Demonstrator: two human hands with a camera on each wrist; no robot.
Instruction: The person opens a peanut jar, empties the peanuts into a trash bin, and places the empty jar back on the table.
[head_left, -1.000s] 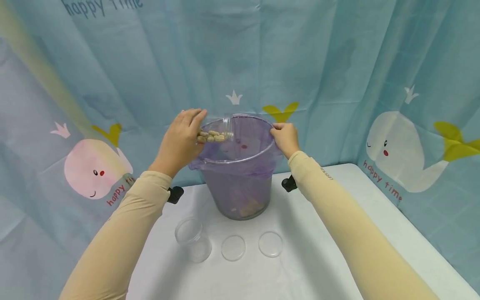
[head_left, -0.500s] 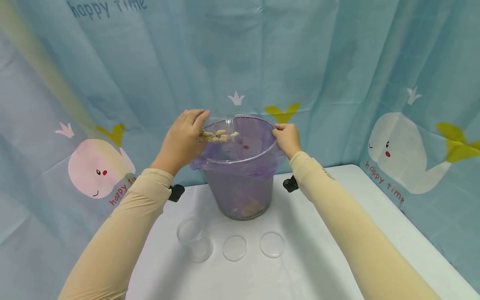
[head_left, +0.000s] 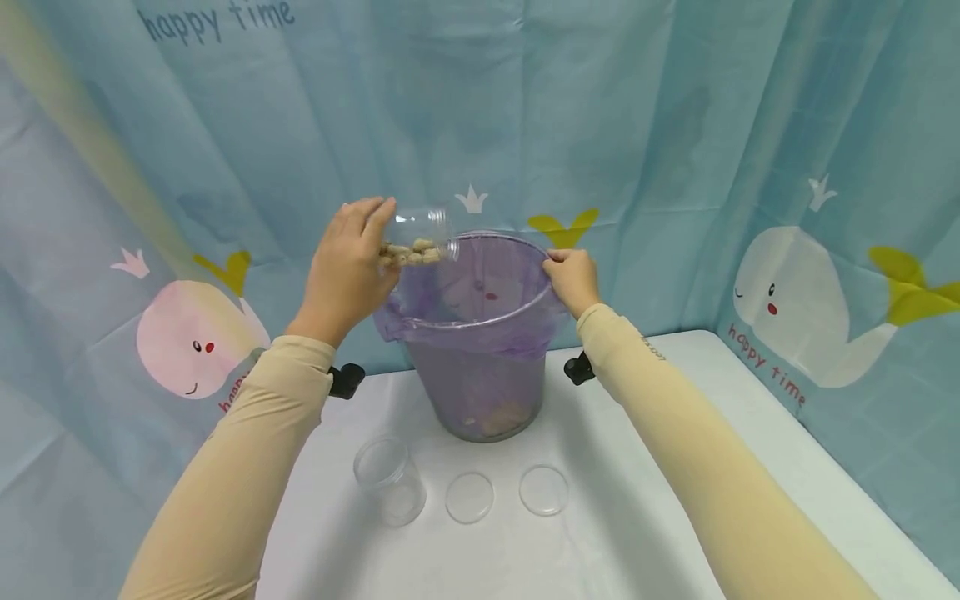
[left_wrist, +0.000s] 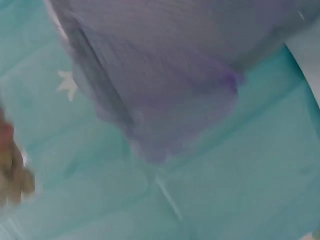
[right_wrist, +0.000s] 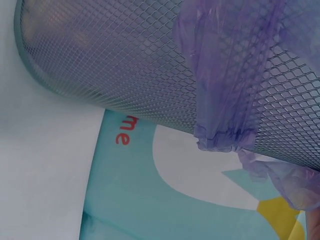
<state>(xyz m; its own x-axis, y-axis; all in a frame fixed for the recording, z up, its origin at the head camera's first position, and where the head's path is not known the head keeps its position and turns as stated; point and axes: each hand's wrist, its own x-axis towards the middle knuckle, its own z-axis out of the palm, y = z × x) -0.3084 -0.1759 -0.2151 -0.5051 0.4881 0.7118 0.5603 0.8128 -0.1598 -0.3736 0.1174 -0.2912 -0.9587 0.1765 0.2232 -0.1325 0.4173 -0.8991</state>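
In the head view my left hand (head_left: 348, 262) grips a clear jar (head_left: 416, 218), which lies almost level above the left rim of the bin. Peanuts (head_left: 416, 252) in their shells rest along the jar's lower side, and its open mouth faces right. My right hand (head_left: 573, 277) pinches the right rim of the mesh wastebasket (head_left: 480, 392), where a purple bin bag (head_left: 480, 337) is folded over. Through the mesh, something tan shows dimly at the bottom. The right wrist view shows the bag (right_wrist: 225, 90) gathered against the mesh; the left wrist view catches blurred peanuts (left_wrist: 15, 175).
On the white table (head_left: 637, 500) in front of the bin, a second clear jar (head_left: 390, 483) stands at the left. Two clear round lids (head_left: 469, 497) lie to its right. A light-blue printed curtain (head_left: 600, 108) hangs behind and at both sides.
My left hand has lifted the jar up and to the left, away from over the bin's opening. A peanut at the mouth half a second ago no longer shows there. My right hand stays put.
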